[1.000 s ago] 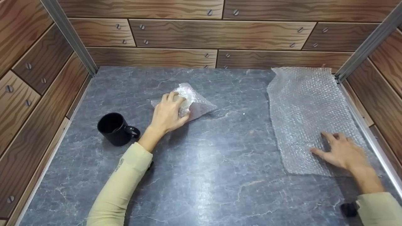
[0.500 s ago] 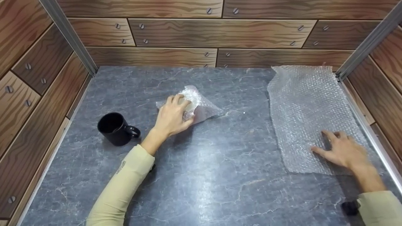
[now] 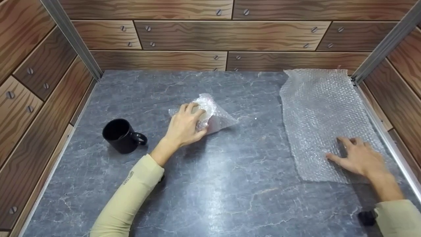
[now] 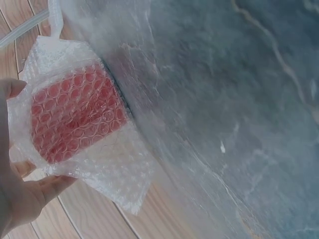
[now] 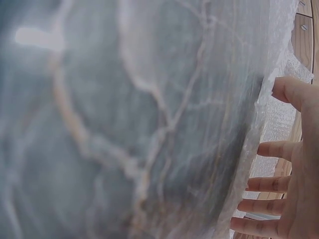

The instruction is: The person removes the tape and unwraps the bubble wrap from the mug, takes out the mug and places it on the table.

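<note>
Two hands work well apart on the table (image 3: 210, 184) in the head view. Taking the mug (image 3: 121, 135) as landmark: the left hand (image 3: 184, 126) lies just to the mug's right, fingers curled over a wrapped bundle (image 3: 210, 112) — a lump of bubble wrap with a loose flap trailing on to the right, away from the mug. So the bundle's long axis runs roughly left to right, with the hand on the end nearer the mug and the flap pointing toward the flat sheet (image 3: 324, 118). That sheet lies far to the mug's right, against the right wall, its long side running from the back wall toward the person. The right hand (image 3: 360, 159) rests on the sheet's near end, fingers spread flat, gripping nothing. The left hand is plainly the nearer one to the bundle; the right is well apart from it.

From the left wrist the bundle (image 4: 79, 119) shows something red inside the bubbles. The left hand (image 4: 20, 194) holds it from one side, thumb and a fingertip around its edge, and the flap spreads off across the table (image 4: 239, 99).

From the right wrist the right hand (image 5: 294, 199) shows straight, parted fingers lying on the sheet (image 5: 276, 119), whose edge runs along the table (image 5: 124, 119) — pressing, not pinching. Neither mug nor bundle is in this view.
</note>
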The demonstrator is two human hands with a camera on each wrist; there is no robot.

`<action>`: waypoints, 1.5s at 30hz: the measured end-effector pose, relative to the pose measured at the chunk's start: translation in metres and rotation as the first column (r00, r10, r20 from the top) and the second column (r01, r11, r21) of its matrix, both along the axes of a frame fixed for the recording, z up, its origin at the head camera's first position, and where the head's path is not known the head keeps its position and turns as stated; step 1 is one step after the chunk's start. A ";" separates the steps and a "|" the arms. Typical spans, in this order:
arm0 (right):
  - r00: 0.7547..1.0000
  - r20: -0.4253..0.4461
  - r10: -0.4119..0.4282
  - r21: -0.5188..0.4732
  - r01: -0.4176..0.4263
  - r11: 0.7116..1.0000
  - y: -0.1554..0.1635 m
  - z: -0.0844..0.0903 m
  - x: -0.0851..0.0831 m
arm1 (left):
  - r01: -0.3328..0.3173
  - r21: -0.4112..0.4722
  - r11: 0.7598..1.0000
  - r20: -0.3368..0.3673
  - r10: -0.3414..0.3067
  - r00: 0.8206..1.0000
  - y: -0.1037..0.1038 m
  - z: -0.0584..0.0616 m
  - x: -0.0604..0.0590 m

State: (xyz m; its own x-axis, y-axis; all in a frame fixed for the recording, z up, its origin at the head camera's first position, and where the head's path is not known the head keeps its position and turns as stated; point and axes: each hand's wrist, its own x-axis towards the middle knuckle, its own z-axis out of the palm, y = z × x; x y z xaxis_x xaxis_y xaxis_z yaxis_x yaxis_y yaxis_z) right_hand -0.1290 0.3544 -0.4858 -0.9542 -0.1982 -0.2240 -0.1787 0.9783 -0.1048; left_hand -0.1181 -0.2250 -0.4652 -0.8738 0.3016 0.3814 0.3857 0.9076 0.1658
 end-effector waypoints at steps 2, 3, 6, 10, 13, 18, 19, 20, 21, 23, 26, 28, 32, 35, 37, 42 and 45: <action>1.000 -0.002 0.000 -0.001 0.000 1.000 0.000 0.001 0.000 | 0.004 -0.005 1.000 -0.001 -0.004 1.000 0.001 0.000 0.001; 1.000 -0.003 0.000 -0.003 0.000 1.000 0.000 0.001 0.000 | 0.006 -0.007 1.000 -0.002 -0.006 1.000 0.002 0.000 0.001; 1.000 -0.007 0.001 -0.006 -0.001 1.000 0.000 0.001 0.000 | 0.013 -0.001 1.000 0.001 -0.013 1.000 0.004 -0.001 0.002; 1.000 -0.005 0.004 -0.008 -0.004 1.000 0.000 0.000 0.000 | 0.024 0.005 1.000 0.009 -0.024 1.000 0.006 0.000 0.004; 1.000 0.001 0.003 -0.009 -0.003 1.000 0.000 0.000 0.000 | 0.030 -0.004 1.000 0.009 -0.029 1.000 0.008 0.000 0.005; 1.000 0.004 0.004 -0.011 -0.004 1.000 0.000 0.000 0.001 | 0.043 -0.018 0.999 -0.004 -0.043 0.999 0.011 0.000 0.007; 1.000 0.004 0.004 -0.010 -0.004 1.000 0.000 0.001 0.000 | 0.047 -0.020 0.999 -0.006 -0.047 0.999 0.012 -0.001 0.008; 1.000 0.005 0.003 -0.010 -0.003 1.000 0.000 0.001 0.000 | 0.050 -0.019 0.999 -0.005 -0.050 0.999 0.012 -0.001 0.008; 1.000 0.006 0.002 -0.009 -0.002 1.000 0.000 0.001 0.000 | 0.054 -0.018 0.998 -0.004 -0.054 0.999 0.013 -0.001 0.009; 1.000 0.008 -0.001 -0.008 0.001 1.000 0.000 0.002 0.000 | 0.060 -0.017 0.998 -0.001 -0.060 0.998 0.014 -0.001 0.010; 1.000 0.013 -0.003 -0.015 0.003 1.000 0.000 0.002 0.000 | 0.066 -0.017 0.998 0.000 -0.066 0.998 0.016 -0.002 0.011; 1.000 0.012 -0.004 -0.020 0.004 1.000 -0.001 0.001 0.000 | 0.072 -0.021 0.997 -0.004 -0.072 0.997 0.018 -0.002 0.012; 1.000 0.006 -0.006 -0.021 0.006 1.000 0.000 0.001 0.001 | 0.085 -0.025 0.996 -0.010 -0.086 0.996 0.021 -0.002 0.013; 1.000 0.001 -0.004 -0.017 0.004 1.000 0.000 0.001 0.000 | 0.095 -0.027 0.995 -0.014 -0.095 0.995 0.023 -0.002 0.015; 1.000 -0.003 -0.001 -0.015 0.001 1.000 0.000 0.001 0.000 | 0.099 -0.032 0.995 -0.018 -0.100 0.995 0.024 -0.002 0.016; 1.000 -0.009 0.003 -0.015 -0.003 1.000 0.001 0.000 0.000 | 0.105 -0.039 0.994 -0.023 -0.106 0.994 0.027 -0.002 0.018; 1.000 -0.009 0.001 -0.017 -0.002 1.000 0.001 0.000 0.000 | 0.109 -0.034 0.993 -0.014 -0.110 0.994 0.029 -0.002 0.020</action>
State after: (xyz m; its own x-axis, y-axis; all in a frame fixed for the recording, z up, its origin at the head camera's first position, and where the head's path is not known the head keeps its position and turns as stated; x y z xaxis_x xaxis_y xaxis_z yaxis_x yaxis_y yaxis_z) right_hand -0.1288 0.3550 -0.4860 -0.9559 -0.2035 -0.2116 -0.1812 0.9761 -0.1199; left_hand -0.0981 -0.1961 -0.4669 -0.8288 0.4078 0.3830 0.4854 0.8646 0.1297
